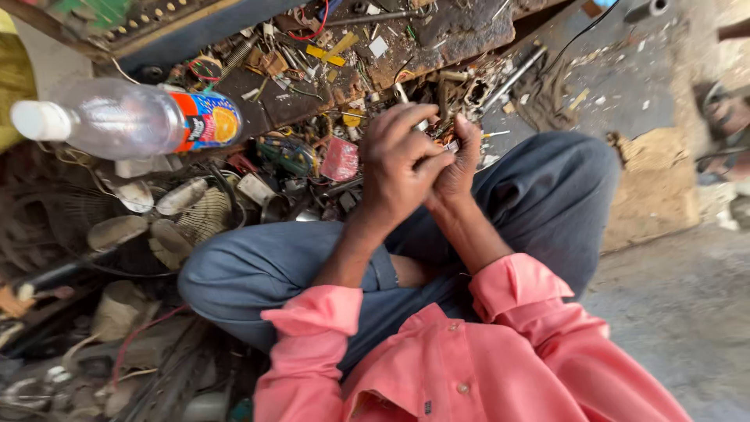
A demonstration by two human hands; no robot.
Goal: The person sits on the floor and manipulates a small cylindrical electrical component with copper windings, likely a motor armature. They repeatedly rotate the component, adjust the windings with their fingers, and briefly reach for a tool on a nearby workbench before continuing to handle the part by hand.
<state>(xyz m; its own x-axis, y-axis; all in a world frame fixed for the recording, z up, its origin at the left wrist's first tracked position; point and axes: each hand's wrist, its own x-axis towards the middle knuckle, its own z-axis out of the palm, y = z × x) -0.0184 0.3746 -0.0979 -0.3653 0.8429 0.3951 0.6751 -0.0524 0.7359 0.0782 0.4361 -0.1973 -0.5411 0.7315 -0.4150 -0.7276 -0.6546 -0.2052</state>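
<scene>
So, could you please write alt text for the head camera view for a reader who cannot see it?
A seated person's left hand and right hand pinch a small metal part together above crossed legs in blue-grey trousers. A clear plastic bottle with an orange label lies among scrap wires and metal bits.

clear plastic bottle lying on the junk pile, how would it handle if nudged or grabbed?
The bottle looks nearly empty, so probably light. It lies on its side over uneven scrap, so a push would likely roll it. Thin clear walls may dent when squeezed, and the smooth surface may be slippery.
</scene>
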